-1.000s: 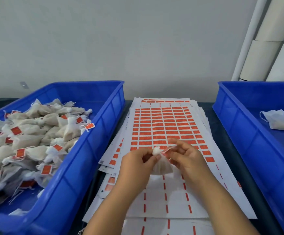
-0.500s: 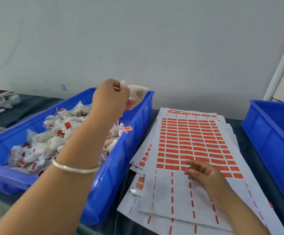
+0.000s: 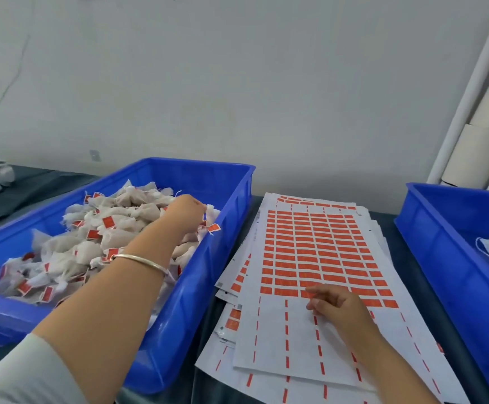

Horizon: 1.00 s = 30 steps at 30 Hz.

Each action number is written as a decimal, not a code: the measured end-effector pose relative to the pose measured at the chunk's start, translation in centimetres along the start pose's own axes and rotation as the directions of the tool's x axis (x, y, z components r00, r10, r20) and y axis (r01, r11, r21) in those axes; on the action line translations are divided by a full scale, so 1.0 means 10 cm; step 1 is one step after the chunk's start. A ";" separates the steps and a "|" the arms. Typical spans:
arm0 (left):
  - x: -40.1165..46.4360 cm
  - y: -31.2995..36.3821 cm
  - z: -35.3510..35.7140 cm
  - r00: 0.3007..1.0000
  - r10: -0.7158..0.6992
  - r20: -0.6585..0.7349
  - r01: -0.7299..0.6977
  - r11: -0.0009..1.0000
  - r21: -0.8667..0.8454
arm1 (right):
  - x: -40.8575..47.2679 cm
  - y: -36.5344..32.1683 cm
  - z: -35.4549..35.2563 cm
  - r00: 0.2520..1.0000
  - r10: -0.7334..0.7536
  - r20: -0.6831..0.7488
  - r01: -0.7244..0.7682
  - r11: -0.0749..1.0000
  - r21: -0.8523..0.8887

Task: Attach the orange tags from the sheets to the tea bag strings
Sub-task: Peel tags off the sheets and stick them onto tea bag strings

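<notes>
Among the tea bags (image 3: 115, 228), left hand (image 3: 183, 212), fingers hidden.

Hands (image 3: 185, 212) over tea bags (image 3: 115, 228), sheets (image 3: 310, 258)

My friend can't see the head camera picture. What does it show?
A person's left hand reaches into a blue bin piled with tagged tea bags, while the right hand rests on a sheet of orange tags. Another blue bin sits to the right.
</notes>
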<state>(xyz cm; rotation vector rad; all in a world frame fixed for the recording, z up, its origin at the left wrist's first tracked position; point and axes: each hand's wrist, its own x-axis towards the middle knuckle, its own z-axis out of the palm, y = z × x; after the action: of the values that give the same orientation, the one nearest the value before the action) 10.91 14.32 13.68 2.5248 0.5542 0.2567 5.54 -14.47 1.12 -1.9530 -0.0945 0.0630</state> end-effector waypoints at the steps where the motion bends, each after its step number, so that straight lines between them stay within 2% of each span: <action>1: -0.01 0.03 -0.05 1.000 0.007 0.015 -0.004 0.987 -0.163 | 0.00 -0.01 0.00 1.000 0.002 -0.002 -0.002 1.000 -0.004; 3: -0.11 0.13 -0.18 0.999 0.005 -0.039 -0.017 0.948 -0.317 | -0.01 -0.02 0.00 1.000 0.006 0.003 -0.006 1.000 -0.022; 5: -0.20 0.28 -0.22 0.988 0.125 -0.088 -0.144 0.957 -0.253 | -0.03 -0.03 0.03 0.998 0.014 0.057 -0.009 0.996 -0.087; 9: -0.59 0.63 -0.09 0.947 0.320 -0.007 -0.313 0.922 -0.229 | -0.09 -0.09 0.12 0.986 0.032 0.166 0.023 0.947 -0.320; 12: -0.89 0.86 0.26 0.890 0.426 0.162 -0.402 0.901 -0.164 | -0.17 -0.31 0.01 0.983 0.005 0.182 0.075 0.900 -0.430; 14: -1.03 0.94 0.59 0.864 0.440 0.244 -0.418 0.898 -0.136 | -0.28 -0.49 -0.19 0.990 -0.073 0.120 0.116 0.911 -0.397; 18: -1.28 1.00 1.20 0.815 0.427 0.392 -0.406 0.903 -0.141 | -0.61 -0.92 -0.83 0.971 -0.213 -0.105 0.174 0.939 -0.297; 21: -1.50 1.01 1.58 0.756 0.443 0.482 -0.427 0.892 -0.151 | -0.73 -1.09 -1.40 0.954 -0.224 -0.199 0.143 0.924 -0.355; 24: -1.69 0.97 1.90 0.742 0.459 0.489 -0.461 0.879 -0.126 | -0.69 -1.05 -1.98 0.966 -0.113 -0.234 -0.028 0.848 -0.530; 26: -1.77 0.93 2.04 0.741 0.513 0.433 -0.576 0.818 0.016 | -0.65 -0.91 -2.37 0.968 -0.013 -0.251 -0.151 0.768 -0.623; 28: -1.82 0.89 2.11 0.740 0.557 0.376 -0.634 0.765 0.116 | -0.63 -0.70 -2.72 0.962 0.129 -0.239 -0.262 0.675 -0.689; 30: -1.83 0.87 2.14 0.742 0.566 0.359 -0.641 0.756 0.133 | -0.65 -0.44 -2.94 0.928 0.326 -0.180 -0.340 0.543 -0.768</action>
<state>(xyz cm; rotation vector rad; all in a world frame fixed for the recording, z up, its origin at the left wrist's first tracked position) 3.60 -10.29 -0.76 2.8476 -0.4172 0.0270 1.52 -40.56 16.17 -2.8602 0.3344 0.3075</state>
